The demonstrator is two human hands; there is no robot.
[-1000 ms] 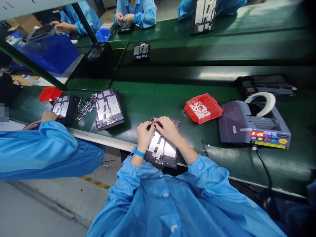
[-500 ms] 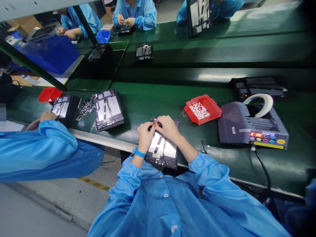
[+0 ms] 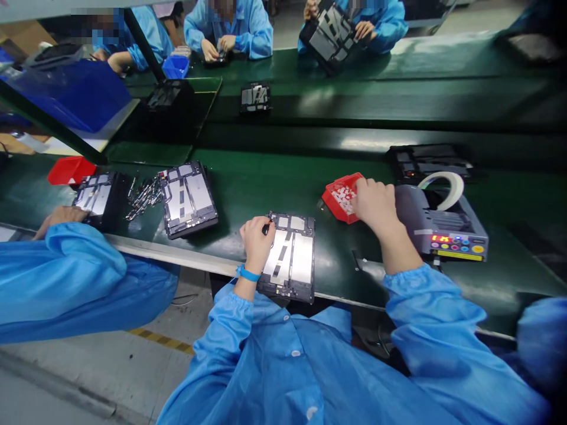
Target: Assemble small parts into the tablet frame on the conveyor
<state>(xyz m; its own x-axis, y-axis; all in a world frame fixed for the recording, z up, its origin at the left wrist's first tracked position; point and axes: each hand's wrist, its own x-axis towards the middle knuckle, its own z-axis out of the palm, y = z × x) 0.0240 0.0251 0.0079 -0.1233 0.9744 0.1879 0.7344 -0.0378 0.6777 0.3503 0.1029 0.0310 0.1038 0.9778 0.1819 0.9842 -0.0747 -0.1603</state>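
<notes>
An opened tablet-like device (image 3: 295,254), black-framed with silver panels, lies at the table edge in front of me. My left hand (image 3: 257,239) is at its upper left corner, thumb and finger closed in a pinch on a small black part (image 3: 266,228) whose kind I cannot make out. To the right, my right hand (image 3: 374,203) reaches into a red bin (image 3: 333,202) of small white pieces (image 3: 344,198). Its fingers are bent downward over the bin's right side. The fingertips are hidden, so whether they grip a piece cannot be seen.
Right of the bin stands a grey tape dispenser (image 3: 443,224) with a white tape roll. On the left are another stack of devices (image 3: 190,200), loose metal parts (image 3: 144,198) and a co-worker's hand (image 3: 62,218). Across the table, a person holds up a device (image 3: 332,38).
My right hand has left the device and moved right to the red bin. My left hand stays at the device's upper left corner. The person opposite has tilted and shifted the raised device.
</notes>
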